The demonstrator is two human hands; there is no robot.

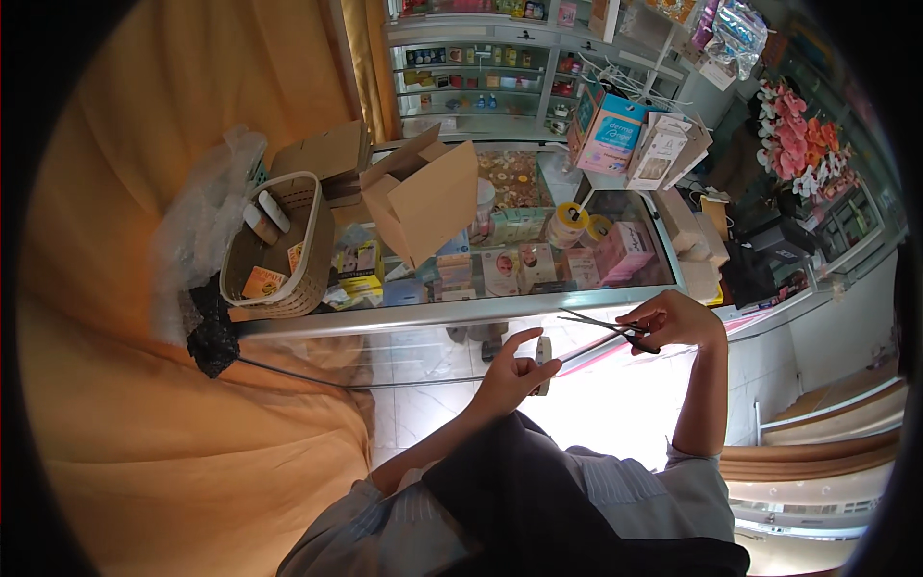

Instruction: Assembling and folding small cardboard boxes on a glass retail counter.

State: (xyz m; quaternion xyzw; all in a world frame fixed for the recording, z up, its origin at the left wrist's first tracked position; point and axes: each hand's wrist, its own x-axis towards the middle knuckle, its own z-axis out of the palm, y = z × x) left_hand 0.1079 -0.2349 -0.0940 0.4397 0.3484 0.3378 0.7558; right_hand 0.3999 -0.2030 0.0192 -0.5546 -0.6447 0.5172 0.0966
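My left hand (510, 377) is closed around a narrow roll of tape (544, 352), thumb and forefinger at its sides. In my right hand (673, 322) is a pair of scissors (598, 322), its dark handles in my fingers and its blades apart, pointing left. Both hands are in front of the near metal edge of the glass counter (433, 314). The blades are near the tape roll, but I cannot tell whether a strip of tape runs between them. Beyond my hands, an open cardboard box (428, 207) sits tilted on the counter.
At the counter's left end is a woven basket (321, 240) with small packages. A black plastic bag (212, 332) and clear wrap (197, 216) lie beside it. Yellow tape rolls (569, 221) and pink boxes (625, 252) are at the right. An orange curtain (192, 423) hangs left.
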